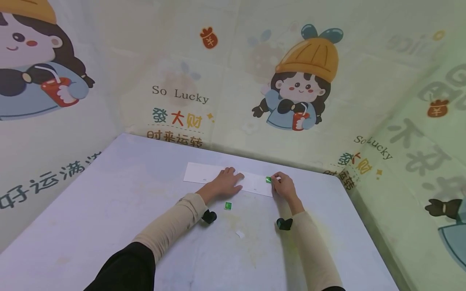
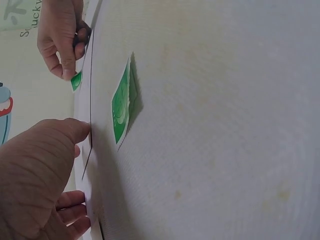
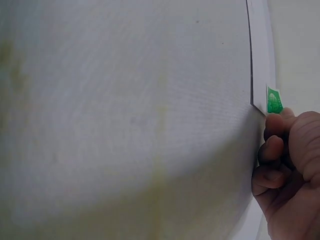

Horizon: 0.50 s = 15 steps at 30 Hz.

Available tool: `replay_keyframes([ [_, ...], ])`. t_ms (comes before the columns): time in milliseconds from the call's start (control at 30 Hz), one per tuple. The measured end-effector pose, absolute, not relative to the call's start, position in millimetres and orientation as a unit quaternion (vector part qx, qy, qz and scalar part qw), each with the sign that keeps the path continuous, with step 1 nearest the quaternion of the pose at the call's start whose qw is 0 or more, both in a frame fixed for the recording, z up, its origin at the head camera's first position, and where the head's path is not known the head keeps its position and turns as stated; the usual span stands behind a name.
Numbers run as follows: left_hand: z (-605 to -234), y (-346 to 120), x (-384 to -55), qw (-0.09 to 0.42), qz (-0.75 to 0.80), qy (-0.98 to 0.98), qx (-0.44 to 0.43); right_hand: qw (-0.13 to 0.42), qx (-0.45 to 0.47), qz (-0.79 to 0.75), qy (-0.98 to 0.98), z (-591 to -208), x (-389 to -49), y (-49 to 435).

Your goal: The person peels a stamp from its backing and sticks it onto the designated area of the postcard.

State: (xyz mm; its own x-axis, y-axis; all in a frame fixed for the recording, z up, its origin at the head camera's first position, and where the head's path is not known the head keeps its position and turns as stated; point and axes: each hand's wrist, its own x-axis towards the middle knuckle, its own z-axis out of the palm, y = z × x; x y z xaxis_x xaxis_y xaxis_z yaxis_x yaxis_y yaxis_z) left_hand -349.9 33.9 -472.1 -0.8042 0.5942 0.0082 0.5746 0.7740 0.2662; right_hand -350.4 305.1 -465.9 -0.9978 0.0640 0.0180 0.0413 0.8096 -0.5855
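Note:
Two white envelopes [image 1: 256, 182] lie end to end near the far side of the table. My left hand [image 1: 225, 182] rests over where they meet, its fingers spread on the paper, and hides part of both. At the upper right corner of the right-hand envelope, my right hand [image 1: 284, 186] pinches a green postage stamp [image 1: 268, 179] by its edge between thumb and forefinger. In the right wrist view this stamp [image 3: 274, 101] overlaps the envelope's end. A second green stamp [image 2: 121, 107], slightly bent up off the surface, lies on the table nearer to me.
A small white paper scrap [image 1: 240, 234] lies on the white table [image 1: 174, 250] between my forearms. Behind the table's far edge hangs a printed cloth backdrop [image 1: 233, 101], which continues along both sides. Dark straps with wrist cameras sit at both cuffs.

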Motion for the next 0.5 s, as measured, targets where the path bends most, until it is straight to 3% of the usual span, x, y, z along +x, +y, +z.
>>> replay_keyframes([
  [500, -470.2, 34.7, -346.8, 0.041, 0.135, 0.941, 0.306, 0.013, -0.040, 0.271, -0.962, -459.7, -344.2, 299.4],
])
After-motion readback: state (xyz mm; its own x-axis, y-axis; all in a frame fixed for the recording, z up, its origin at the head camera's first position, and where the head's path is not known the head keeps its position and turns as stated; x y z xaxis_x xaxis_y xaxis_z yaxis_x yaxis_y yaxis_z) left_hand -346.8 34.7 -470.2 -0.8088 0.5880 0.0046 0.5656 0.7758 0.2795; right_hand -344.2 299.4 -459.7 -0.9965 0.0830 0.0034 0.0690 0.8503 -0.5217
